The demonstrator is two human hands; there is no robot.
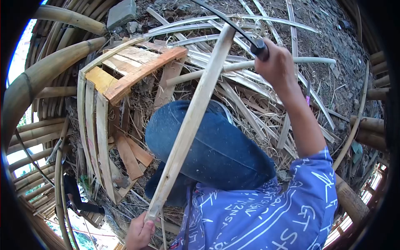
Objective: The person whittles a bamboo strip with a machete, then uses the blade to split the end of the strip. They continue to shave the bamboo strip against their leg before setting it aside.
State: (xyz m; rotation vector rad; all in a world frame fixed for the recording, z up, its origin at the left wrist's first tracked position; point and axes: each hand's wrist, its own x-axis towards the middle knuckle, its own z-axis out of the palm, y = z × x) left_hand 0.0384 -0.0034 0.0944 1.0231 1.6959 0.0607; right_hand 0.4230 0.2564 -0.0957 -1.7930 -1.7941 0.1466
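Observation:
A long pale strip of split wood or bamboo [187,129] runs slantwise across my bent knee in blue jeans. At its lower end my left hand [140,231] is closed around it. My right hand [275,60], up at the right, grips the dark handle of a blade [227,19]. The curved blade reaches up and left from my fist and passes over the strip's upper end; whether they touch I cannot tell.
A slatted wooden crate [146,73] stands at the left. Pale strips [250,116] and shavings litter the ground beyond my knee. A grey block [121,14] lies at the top left. Thick bamboo poles [50,75] line the left side, others the right.

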